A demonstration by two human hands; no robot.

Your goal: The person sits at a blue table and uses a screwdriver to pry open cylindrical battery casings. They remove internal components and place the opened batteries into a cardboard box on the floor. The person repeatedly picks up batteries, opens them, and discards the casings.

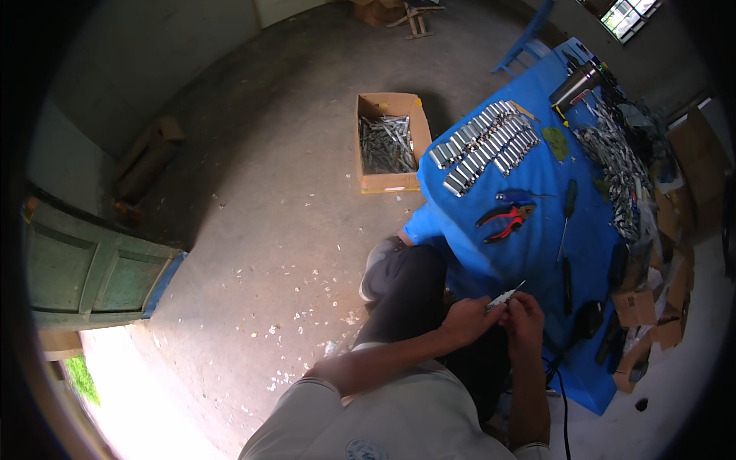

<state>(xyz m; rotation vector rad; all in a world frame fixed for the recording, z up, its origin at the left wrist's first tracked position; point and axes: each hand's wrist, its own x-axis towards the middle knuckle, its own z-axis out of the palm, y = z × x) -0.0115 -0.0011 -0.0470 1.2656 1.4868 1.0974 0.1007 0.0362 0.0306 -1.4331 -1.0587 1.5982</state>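
My left hand (466, 322) is closed around a slim, silvery-white piece with a thin pointed end (502, 299), held above my lap by the table's near edge. My right hand (525, 318) is closed with its fingertips against the same piece or just beside it; what lies between them is too small to make out. Nearest on the blue-covered table (475, 230) are red-handled pliers (507, 222), a blue-handled screwdriver (521, 197) and a long dark-handled screwdriver (567, 215). Shiny metal cylinders (491, 138) lie in rows farther back.
A cardboard box (383, 182) of metal strips stands on the floor beside the table. Loose metal parts (617, 169) pile up at the table's right, near a steel tumbler (576, 86). A black cable (566, 406) hangs down at the right. Small white scraps (287, 376) litter the floor.
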